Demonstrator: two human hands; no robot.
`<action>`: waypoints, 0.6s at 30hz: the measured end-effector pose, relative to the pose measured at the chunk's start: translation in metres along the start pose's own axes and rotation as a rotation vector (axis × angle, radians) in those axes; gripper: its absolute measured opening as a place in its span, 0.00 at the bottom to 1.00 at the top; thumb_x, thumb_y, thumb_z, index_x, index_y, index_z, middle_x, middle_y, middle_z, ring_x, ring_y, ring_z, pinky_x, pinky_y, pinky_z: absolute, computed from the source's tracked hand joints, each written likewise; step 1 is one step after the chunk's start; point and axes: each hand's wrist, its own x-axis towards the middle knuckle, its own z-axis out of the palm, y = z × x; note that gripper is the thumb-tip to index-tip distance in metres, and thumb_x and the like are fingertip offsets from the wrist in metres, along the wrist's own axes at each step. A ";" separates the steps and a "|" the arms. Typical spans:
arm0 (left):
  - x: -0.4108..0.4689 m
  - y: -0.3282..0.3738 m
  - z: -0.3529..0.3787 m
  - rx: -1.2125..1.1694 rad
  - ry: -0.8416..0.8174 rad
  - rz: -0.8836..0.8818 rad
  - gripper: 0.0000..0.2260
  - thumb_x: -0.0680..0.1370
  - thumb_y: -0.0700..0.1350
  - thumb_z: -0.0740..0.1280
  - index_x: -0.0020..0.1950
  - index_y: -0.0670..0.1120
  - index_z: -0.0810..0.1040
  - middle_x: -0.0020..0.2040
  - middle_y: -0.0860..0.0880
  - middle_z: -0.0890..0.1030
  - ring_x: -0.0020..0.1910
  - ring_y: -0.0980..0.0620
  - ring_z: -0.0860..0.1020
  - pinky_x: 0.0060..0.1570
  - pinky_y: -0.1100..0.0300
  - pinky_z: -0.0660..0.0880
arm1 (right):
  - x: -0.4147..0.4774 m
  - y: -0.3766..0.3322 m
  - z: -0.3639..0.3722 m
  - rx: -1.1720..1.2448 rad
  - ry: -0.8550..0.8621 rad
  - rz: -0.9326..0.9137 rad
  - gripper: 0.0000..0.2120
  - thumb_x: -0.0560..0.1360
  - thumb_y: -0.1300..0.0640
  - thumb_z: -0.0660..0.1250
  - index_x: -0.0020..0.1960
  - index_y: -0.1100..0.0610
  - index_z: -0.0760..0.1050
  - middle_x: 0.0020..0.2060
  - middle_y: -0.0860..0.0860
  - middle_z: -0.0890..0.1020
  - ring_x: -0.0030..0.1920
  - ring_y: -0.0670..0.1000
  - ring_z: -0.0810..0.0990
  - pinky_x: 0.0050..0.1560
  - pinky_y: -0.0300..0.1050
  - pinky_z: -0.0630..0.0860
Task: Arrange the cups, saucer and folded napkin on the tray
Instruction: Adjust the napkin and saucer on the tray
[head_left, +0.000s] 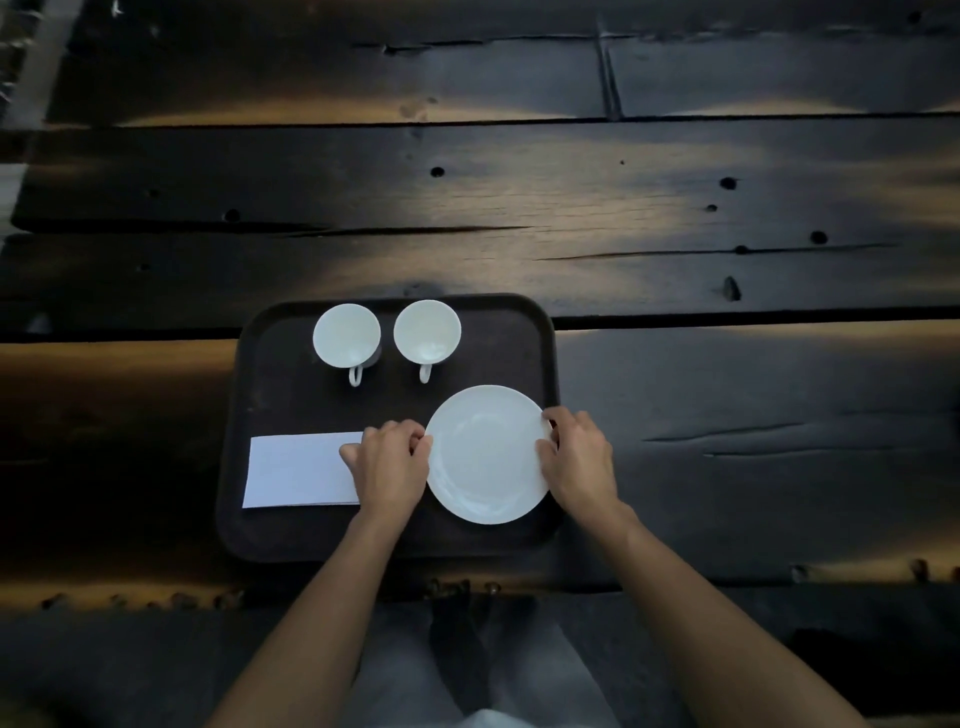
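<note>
Left hand (390, 462) and right hand (576, 457) pinch the white saucer (485, 454) by opposite rims, seemingly to centre it on the dark tray's (519, 322) near right.

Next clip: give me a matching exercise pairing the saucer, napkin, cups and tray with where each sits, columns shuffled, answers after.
Things:
1. saucer
2. napkin
3. cups
4. tray

Places:
A. far side of the tray, side by side
B. on the wooden table
C. tray's near left
D. between both hands, tray's near right

Pairs: 1-D, 2-C, 3-A, 4-B
</note>
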 end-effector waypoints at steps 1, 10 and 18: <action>-0.001 0.000 0.000 -0.002 0.009 -0.015 0.05 0.79 0.48 0.67 0.46 0.51 0.82 0.41 0.55 0.80 0.48 0.50 0.74 0.49 0.52 0.58 | 0.003 0.000 -0.001 0.006 -0.002 0.005 0.19 0.78 0.58 0.65 0.69 0.54 0.72 0.55 0.55 0.77 0.54 0.59 0.78 0.55 0.50 0.73; -0.018 -0.006 0.004 -0.069 0.030 -0.131 0.06 0.78 0.48 0.67 0.44 0.50 0.82 0.41 0.54 0.82 0.47 0.50 0.76 0.47 0.54 0.56 | 0.037 -0.004 -0.006 0.015 -0.041 -0.028 0.07 0.74 0.57 0.68 0.50 0.53 0.84 0.45 0.54 0.80 0.48 0.55 0.76 0.46 0.42 0.67; -0.020 -0.007 0.002 -0.098 0.004 -0.171 0.06 0.78 0.48 0.67 0.44 0.51 0.82 0.39 0.55 0.83 0.45 0.51 0.78 0.46 0.53 0.57 | 0.039 -0.004 -0.007 0.025 -0.017 -0.082 0.08 0.72 0.60 0.69 0.47 0.54 0.86 0.39 0.53 0.84 0.48 0.53 0.75 0.43 0.43 0.67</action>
